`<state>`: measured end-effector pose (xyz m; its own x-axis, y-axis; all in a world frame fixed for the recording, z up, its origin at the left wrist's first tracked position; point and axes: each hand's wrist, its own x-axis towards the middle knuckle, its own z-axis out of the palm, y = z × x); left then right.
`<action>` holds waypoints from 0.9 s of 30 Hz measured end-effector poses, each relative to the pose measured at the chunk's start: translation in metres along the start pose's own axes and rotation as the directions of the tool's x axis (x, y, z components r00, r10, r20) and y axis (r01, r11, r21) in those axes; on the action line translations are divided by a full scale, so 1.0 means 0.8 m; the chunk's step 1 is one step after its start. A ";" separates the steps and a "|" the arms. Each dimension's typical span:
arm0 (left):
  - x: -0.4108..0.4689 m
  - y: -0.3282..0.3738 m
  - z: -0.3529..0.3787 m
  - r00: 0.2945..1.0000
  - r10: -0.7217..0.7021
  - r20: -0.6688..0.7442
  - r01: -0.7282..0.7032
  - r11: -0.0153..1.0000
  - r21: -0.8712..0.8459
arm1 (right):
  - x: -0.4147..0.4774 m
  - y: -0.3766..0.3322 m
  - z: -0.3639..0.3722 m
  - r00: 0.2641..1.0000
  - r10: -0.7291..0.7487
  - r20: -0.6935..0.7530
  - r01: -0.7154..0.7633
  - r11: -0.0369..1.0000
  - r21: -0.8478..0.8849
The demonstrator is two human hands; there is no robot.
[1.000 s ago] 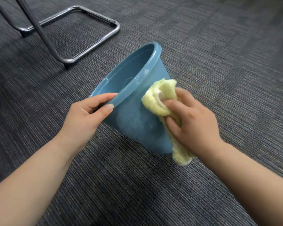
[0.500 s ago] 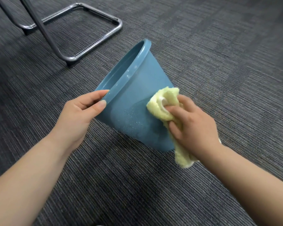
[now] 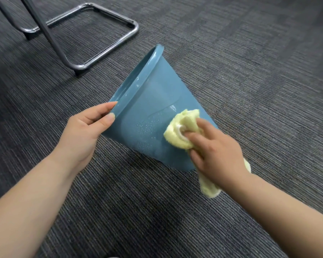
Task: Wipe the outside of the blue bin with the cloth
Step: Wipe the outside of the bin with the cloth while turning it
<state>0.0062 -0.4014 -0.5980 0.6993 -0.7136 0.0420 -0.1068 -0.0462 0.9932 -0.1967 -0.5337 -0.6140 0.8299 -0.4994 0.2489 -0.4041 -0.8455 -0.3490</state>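
If this wipe is to go well, we judge that the rim of the blue bin (image 3: 151, 101) must be braced firmly on the left while the cloth (image 3: 183, 127) presses evenly and sweeps in overlapping passes over the droplets dotting the wall, with the bin turned as each band dries. Well apart from the chair frame (image 3: 80, 66) at upper left, our left grip (image 3: 82, 135) pinches the near rim, thumb outside, fingers curled over the lip. The bin stands tipped on the carpet (image 3: 250, 71), mouth turned leftward, seemingly resting on its base edge. Against its lower wall our right grip (image 3: 218, 155) is closed round the bunched yellow cloth, fingertips pressing it to the plastic, a loose tail hanging below the wrist.
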 end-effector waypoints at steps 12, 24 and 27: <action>0.000 -0.004 -0.007 0.999 -0.036 -0.013 0.036 0.999 -0.016 | -0.010 0.040 0.011 0.969 0.239 0.061 -0.235 0.970 -0.065; 0.004 -0.004 0.000 0.998 -0.032 -0.052 0.032 0.999 0.004 | -0.027 0.026 0.013 0.989 -0.076 0.125 0.088 0.992 -0.091; 0.003 -0.004 -0.001 0.998 -0.033 -0.045 0.033 0.999 0.000 | -0.025 0.045 0.012 0.994 -0.020 0.112 0.031 0.994 -0.101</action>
<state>0.0088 -0.4028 -0.6009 0.7338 -0.6792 0.0137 -0.0832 -0.0699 0.9941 -0.2241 -0.5524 -0.6398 0.8755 -0.4582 0.1532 -0.4149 -0.8755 -0.2478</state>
